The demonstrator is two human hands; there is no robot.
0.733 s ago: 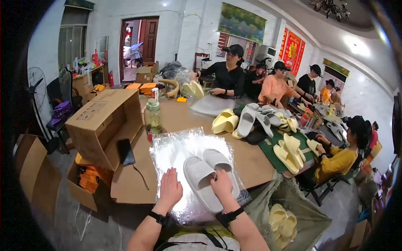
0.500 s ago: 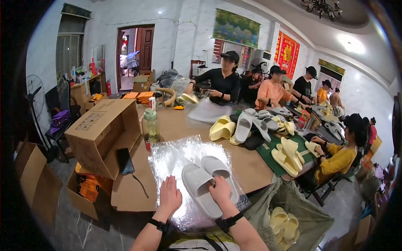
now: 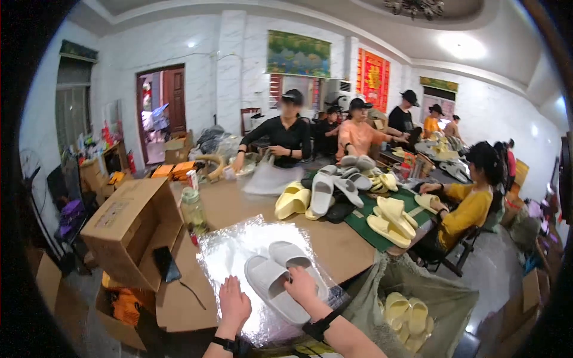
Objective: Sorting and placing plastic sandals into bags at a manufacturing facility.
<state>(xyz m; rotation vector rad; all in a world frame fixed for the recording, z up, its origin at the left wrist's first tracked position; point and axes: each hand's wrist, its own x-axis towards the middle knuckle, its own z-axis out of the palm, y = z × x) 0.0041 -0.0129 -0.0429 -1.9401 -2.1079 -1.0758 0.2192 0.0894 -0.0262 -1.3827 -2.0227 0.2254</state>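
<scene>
A pair of light grey slippers (image 3: 267,275) lies on a stack of shiny clear plastic bags (image 3: 222,253) at the table's near edge, toes pointing away from me. My right hand (image 3: 302,289) is closed on the inner edges of the slippers, fingertips in the gap between the two; its thumb is partly hidden. Flat on the bags to the left of the slippers rests my left hand (image 3: 234,302), fingers stretched out and holding nothing.
Left of the bags are a phone (image 3: 166,264), a tilted cardboard box (image 3: 128,230) and a green bottle (image 3: 193,212). More slippers (image 3: 322,194) are piled beyond. A sack of yellow slippers (image 3: 439,283) hangs at the right. A person in yellow (image 3: 471,200) sits nearby; others work across the table.
The view has swung a little, so the scene sits further left. My hands and the grey slippers keep nearly the same places on the bags. The black-sleeved person's arm has shifted.
</scene>
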